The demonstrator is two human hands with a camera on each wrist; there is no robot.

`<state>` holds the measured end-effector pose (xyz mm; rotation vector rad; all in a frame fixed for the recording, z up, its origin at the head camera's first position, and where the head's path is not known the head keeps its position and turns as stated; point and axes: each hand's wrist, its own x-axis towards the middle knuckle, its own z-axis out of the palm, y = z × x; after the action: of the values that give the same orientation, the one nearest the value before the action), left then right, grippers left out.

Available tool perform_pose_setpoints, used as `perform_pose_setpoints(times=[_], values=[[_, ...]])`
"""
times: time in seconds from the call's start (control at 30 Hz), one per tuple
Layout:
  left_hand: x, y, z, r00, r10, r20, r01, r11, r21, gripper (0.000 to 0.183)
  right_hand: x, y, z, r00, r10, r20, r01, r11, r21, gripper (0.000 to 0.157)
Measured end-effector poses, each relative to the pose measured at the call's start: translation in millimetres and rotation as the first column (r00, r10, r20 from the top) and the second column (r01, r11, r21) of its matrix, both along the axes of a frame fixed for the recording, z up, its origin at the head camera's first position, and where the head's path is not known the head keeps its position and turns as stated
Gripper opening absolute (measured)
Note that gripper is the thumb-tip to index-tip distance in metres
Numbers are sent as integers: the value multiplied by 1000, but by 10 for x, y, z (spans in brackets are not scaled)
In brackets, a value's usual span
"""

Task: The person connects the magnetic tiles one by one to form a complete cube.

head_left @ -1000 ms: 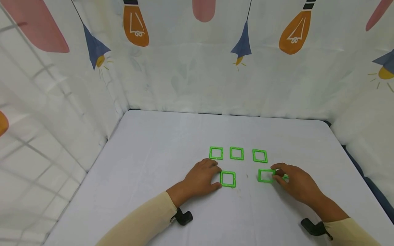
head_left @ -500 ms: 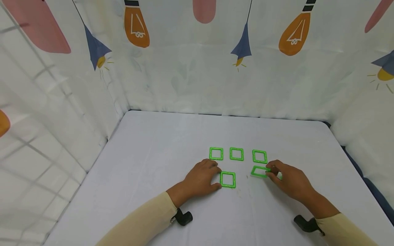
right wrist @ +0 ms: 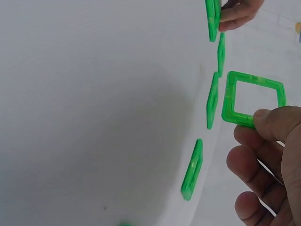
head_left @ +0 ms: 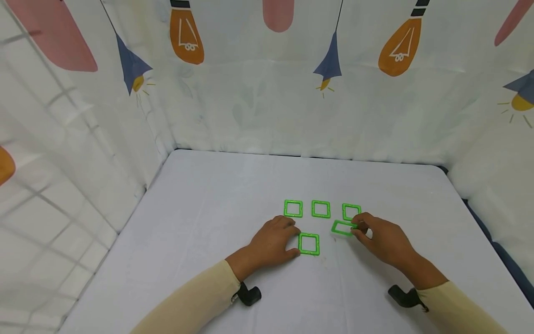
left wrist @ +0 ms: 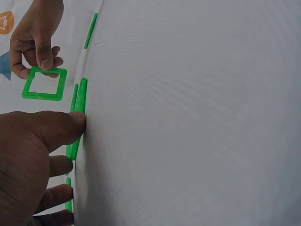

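Green square frame [right wrist: 256,81] in right hand [head_left: 381,236], off the table [head_left: 200,199], tilted. Grip is a pinch on one edge: thumb on one face, index finger behind. Right wrist view has the other fingers loosely bent, clear of the frame. Head view puts it just in front of the right back frame [head_left: 344,212], partly overlapping the hand in that view; can't tell if they touch.

Left hand [head_left: 273,241] is on the tabletop, not clenched. Thumb and fingers are spread, tips touching the left side of the front frame [head_left: 309,252], one near each corner. No wrapped grip visible; can't tell how hard it presses. Front frame is flat.

Back row: left back frame [head_left: 293,215], middle back frame [head_left: 321,215] and the right one, all flat, spaced apart. Left hand's fingertips sit just in front of the left one. Black device [head_left: 250,296] at left wrist, similar at the right.
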<state>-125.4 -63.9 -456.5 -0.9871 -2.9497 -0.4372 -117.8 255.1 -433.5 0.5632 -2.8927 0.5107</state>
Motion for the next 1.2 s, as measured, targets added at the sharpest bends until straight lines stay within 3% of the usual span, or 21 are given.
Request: perform_pose_setpoints(times=[0.43,1.2], values=[[8,6,15,1000,6,2,-6,1000,-4,47,-53,-145,9,1000,15,19,-15,1000,1,27],[-3,1,-10,1000,7,22,-7,1000,-8,46,-145,-299,-45,996,81,-22,-82,996,-33,26]])
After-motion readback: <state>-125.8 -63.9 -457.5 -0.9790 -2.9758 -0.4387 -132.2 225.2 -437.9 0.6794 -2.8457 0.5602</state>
